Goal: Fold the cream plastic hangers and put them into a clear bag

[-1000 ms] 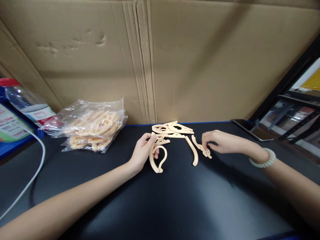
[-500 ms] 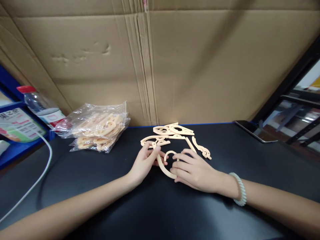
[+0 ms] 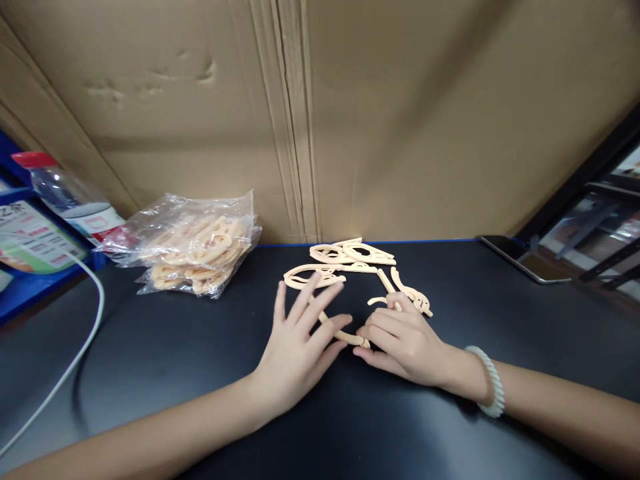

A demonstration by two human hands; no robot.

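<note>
Peach-coloured and smooth, a curved strip (image 3: 356, 341) with a plastic look bows between the two hands, just above or on the desk (image 3: 320, 440); which of the two cannot be told. Beyond the right knuckles a slim hook-like piece (image 3: 376, 301) shows a rounded end, its other part hidden by the fingers. Farther off lie more parts of the same matte, pale stuff: a long open loop (image 3: 313, 277) with pointed ends, a narrow straight bar (image 3: 386, 281) running down toward the right hand, a wavy cluster (image 3: 413, 293) beside it, and at the back a low pile (image 3: 367, 253) of overlapping leaf-shaped frames.

Dark and softly glossy, the desk ends in a thin blue edge against tan cardboard (image 3: 400, 133), creased and dented, with a ridged vertical fold. At the left, a crinkled clear bag (image 3: 200, 243) bulges with similar pieces, near a red-capped bottle (image 3: 87, 210). A white cable (image 3: 75, 353) curls down from a blue rack (image 3: 13, 293). Toward the far right corner lies a slim dark device (image 3: 523, 260) with a pale rim, near black metal shelving (image 3: 585, 247).

The left hand (image 3: 295, 350) has its grip wide apart, fingers fanned over the strip; whether any fingertip touches it cannot be told. The right hand (image 3: 403, 343), a pale ribbed bracelet (image 3: 493, 383) at its wrist, has its grip closed, thumb and fingers pinching the strip's near end.
</note>
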